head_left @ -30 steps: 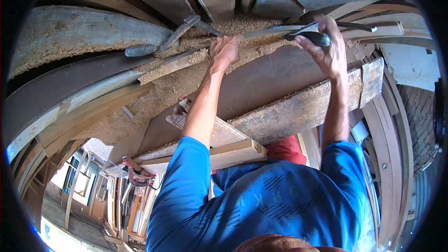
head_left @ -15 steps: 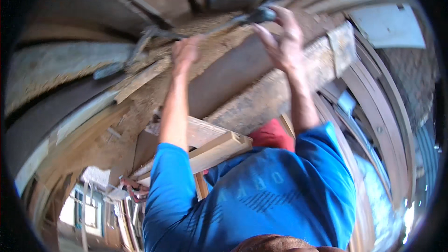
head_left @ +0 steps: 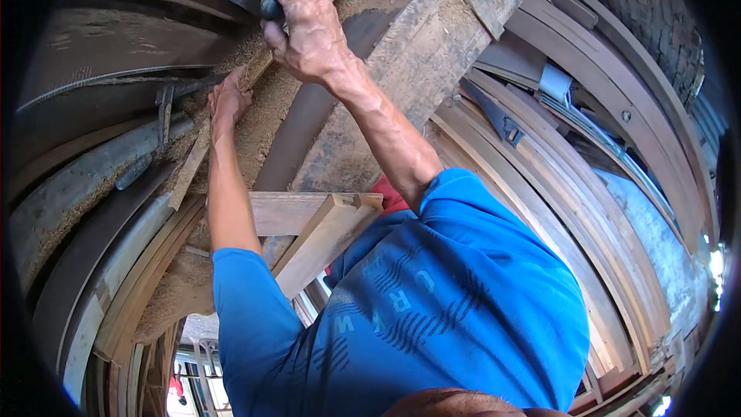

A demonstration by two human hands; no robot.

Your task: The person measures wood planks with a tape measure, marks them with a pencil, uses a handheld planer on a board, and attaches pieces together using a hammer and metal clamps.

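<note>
My right hand (head_left: 312, 31) is closed round a dark, rounded handle (head_left: 271, 8) in the upper middle. The rest of that tool is mostly hidden, and its kind cannot be made out. Lower and to the left, my left hand (head_left: 229, 99) bends its fingers at a narrow wooden strip (head_left: 193, 161) that slants up to the right. Whether its fingers hold the strip or the tool's far end cannot be told. Sawdust (head_left: 278, 100) lies around the strip. Left of my left hand is a metal clamp-like piece (head_left: 164, 112), with a grey-blue handle (head_left: 135, 173) below it.
A rough, stained board (head_left: 409, 69) with a crosspiece slants beside my right forearm. Jointed pale timber (head_left: 328, 235) stands near my chest. Long stacked planks (head_left: 571, 193) curve along the right, with a dark blue tool (head_left: 505, 125) on them. Dark boards (head_left: 139, 38) line the upper left.
Both hands have shifted left in view as the view turned. My right hand, loosely at the handle before, is now wrapped round it, and my left hand sits lower.
</note>
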